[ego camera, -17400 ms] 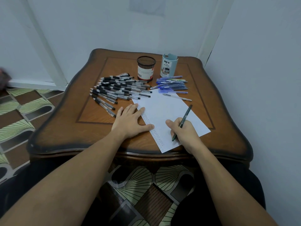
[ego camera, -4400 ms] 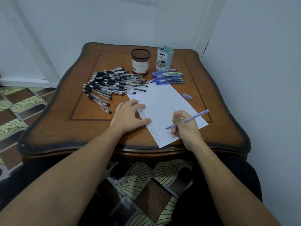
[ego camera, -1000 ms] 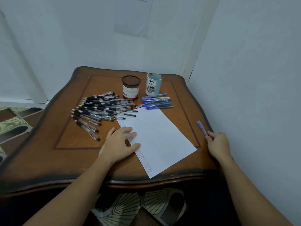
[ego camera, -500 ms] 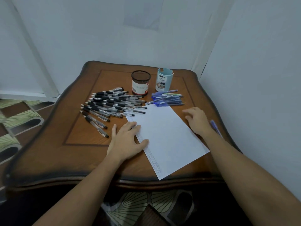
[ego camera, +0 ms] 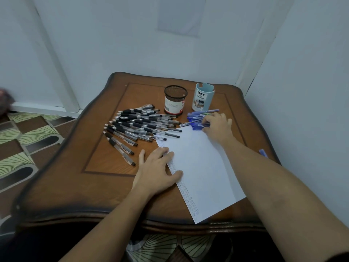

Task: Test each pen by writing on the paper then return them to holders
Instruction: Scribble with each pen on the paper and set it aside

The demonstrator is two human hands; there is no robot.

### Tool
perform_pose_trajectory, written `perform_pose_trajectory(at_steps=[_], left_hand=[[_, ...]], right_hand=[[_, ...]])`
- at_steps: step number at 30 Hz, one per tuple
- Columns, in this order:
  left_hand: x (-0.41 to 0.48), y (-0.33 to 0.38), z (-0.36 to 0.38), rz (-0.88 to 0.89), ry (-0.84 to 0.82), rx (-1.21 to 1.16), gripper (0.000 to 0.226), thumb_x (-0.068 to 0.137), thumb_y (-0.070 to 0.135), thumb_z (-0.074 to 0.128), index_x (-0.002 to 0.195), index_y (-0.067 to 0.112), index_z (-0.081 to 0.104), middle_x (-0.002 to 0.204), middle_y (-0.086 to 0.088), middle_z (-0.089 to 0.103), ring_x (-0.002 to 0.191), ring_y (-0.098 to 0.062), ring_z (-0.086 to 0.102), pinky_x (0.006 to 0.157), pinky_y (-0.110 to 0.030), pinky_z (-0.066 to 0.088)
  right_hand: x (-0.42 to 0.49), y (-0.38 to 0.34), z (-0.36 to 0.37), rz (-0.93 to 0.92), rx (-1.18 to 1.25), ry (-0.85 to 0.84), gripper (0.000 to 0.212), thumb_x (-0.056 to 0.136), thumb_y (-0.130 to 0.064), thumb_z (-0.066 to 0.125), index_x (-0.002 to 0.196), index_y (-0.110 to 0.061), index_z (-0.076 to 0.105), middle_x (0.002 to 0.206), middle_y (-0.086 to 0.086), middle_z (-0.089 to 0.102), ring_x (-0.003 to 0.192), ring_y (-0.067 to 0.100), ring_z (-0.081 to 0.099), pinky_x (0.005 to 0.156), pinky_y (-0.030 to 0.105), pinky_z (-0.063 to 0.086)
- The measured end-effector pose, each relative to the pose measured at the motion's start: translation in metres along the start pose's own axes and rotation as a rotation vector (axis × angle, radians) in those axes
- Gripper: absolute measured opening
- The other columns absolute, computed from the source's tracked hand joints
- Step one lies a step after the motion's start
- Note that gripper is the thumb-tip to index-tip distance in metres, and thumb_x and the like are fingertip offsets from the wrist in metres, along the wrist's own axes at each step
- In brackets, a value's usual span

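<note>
**Pen test station: right hand at the blue pens**

The paper [ego camera: 204, 167] is lying on the table [ego camera: 79, 186] and is pressed at its 9 o'clock edge by the left hand [ego camera: 156, 171], fingers flat and released. The right hand [ego camera: 217, 127] is laid on the blue pens [ego camera: 196, 118] at the paper's 12 o'clock; whether a pen is grasped cannot be told. The black pens [ego camera: 139, 125] are heaped at 10 o'clock. Beyond them, the mesh holder [ego camera: 175, 101] and the light blue holder [ego camera: 203, 97] stand upright, side by side. One blue pen [ego camera: 263, 153] lies apart at the table's 3 o'clock edge.
</note>
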State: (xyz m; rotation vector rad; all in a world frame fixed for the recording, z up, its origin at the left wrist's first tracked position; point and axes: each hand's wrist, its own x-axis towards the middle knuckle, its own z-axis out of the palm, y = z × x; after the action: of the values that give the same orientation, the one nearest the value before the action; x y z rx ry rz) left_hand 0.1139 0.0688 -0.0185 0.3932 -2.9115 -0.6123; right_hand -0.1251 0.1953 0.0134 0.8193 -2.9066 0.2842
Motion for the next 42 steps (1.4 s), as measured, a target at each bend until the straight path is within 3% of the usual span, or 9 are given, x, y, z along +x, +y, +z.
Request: perform_pose_trajectory(at_steps=[8, 14, 19, 23, 28, 32, 35, 38, 42], left_hand=[[-0.001, 0.001, -0.003, -0.013, -0.024, 0.019, 0.079, 0.074, 0.074, 0.031, 0.141, 0.034, 0.045, 0.152, 0.013, 0.031, 0.142, -0.004, 0.021, 0.117, -0.050, -0.009], [-0.001, 0.004, -0.002, 0.000, -0.096, 0.136, 0.091, 0.071, 0.078, 0.028, 0.150, 0.031, 0.030, 0.159, 0.008, 0.018, 0.147, -0.009, 0.008, 0.116, -0.055, -0.009], [-0.001, 0.005, -0.002, -0.017, -0.111, 0.139, 0.097, 0.071, 0.083, 0.019, 0.152, 0.031, 0.025, 0.161, 0.007, 0.015, 0.148, -0.011, 0.007, 0.116, -0.055, -0.009], [-0.002, 0.006, -0.002, -0.021, -0.100, 0.106, 0.074, 0.085, 0.078, 0.033, 0.150, 0.043, 0.025, 0.162, 0.007, 0.017, 0.149, -0.011, 0.008, 0.116, -0.054, -0.009], [-0.003, 0.006, -0.003, -0.012, -0.101, 0.117, 0.064, 0.090, 0.072, 0.035, 0.147, 0.044, 0.031, 0.163, 0.006, 0.014, 0.149, -0.012, 0.006, 0.117, -0.053, -0.008], [0.000, 0.007, -0.002, -0.015, -0.149, 0.163, 0.074, 0.086, 0.079, 0.030, 0.151, 0.043, 0.023, 0.164, 0.004, 0.007, 0.150, -0.014, 0.000, 0.117, -0.055, -0.007], [0.001, 0.008, -0.002, -0.023, -0.201, 0.208, 0.091, 0.076, 0.090, 0.027, 0.153, 0.043, 0.015, 0.165, 0.003, 0.001, 0.150, -0.015, -0.003, 0.116, -0.057, -0.007], [0.001, 0.009, -0.004, -0.025, -0.216, 0.222, 0.096, 0.072, 0.093, 0.028, 0.153, 0.043, 0.013, 0.165, 0.002, 0.000, 0.150, -0.016, -0.004, 0.116, -0.058, -0.006], [0.001, 0.009, -0.005, -0.027, -0.219, 0.215, 0.096, 0.072, 0.092, 0.031, 0.153, 0.043, 0.014, 0.165, 0.002, 0.001, 0.150, -0.016, -0.003, 0.116, -0.058, -0.006]], right_hand=[[-0.027, -0.001, -0.030, -0.094, 0.372, 0.058, 0.030, 0.105, -0.019, 0.043, 0.129, -0.011, 0.059, 0.124, 0.009, 0.061, 0.114, 0.025, 0.055, 0.097, 0.038, 0.046], [-0.104, -0.023, -0.064, 0.076, 0.951, 0.038, 0.079, 0.084, -0.069, 0.044, 0.076, 0.009, 0.052, 0.068, 0.014, 0.044, 0.060, 0.014, 0.038, 0.059, 0.030, 0.033], [-0.146, -0.021, -0.067, 0.142, 1.174, 0.145, 0.063, 0.091, -0.055, 0.055, 0.066, 0.003, 0.050, 0.056, 0.002, 0.045, 0.050, 0.006, 0.039, 0.051, 0.018, 0.032], [-0.165, -0.018, -0.066, 0.123, 1.387, 0.135, 0.058, 0.074, -0.072, 0.050, 0.072, -0.014, 0.053, 0.050, -0.009, 0.045, 0.048, 0.006, 0.041, 0.054, 0.021, 0.041], [-0.179, -0.016, -0.047, 0.314, 1.651, 0.003, 0.053, 0.106, -0.042, 0.031, 0.085, -0.008, 0.066, 0.060, 0.004, 0.055, 0.062, 0.016, 0.057, 0.067, 0.031, 0.051], [-0.197, -0.013, -0.028, 0.375, 1.602, -0.148, 0.063, 0.101, -0.053, 0.024, 0.095, -0.009, 0.069, 0.064, 0.010, 0.061, 0.059, 0.016, 0.055, 0.056, 0.027, 0.039], [-0.207, -0.010, -0.022, 0.224, 1.477, -0.162, 0.044, 0.090, -0.044, 0.051, 0.092, -0.003, 0.066, 0.076, 0.012, 0.072, 0.065, 0.016, 0.063, 0.050, 0.022, 0.043], [-0.211, -0.013, -0.018, 0.111, 1.258, -0.125, 0.032, 0.086, -0.033, 0.068, 0.075, -0.006, 0.055, 0.058, 0.001, 0.055, 0.052, 0.007, 0.047, 0.051, 0.020, 0.037], [-0.210, -0.020, -0.017, 0.231, 1.407, -0.149, 0.062, 0.100, -0.056, 0.021, 0.078, -0.009, 0.055, 0.060, 0.009, 0.059, 0.049, 0.015, 0.044, 0.047, 0.025, 0.031]])
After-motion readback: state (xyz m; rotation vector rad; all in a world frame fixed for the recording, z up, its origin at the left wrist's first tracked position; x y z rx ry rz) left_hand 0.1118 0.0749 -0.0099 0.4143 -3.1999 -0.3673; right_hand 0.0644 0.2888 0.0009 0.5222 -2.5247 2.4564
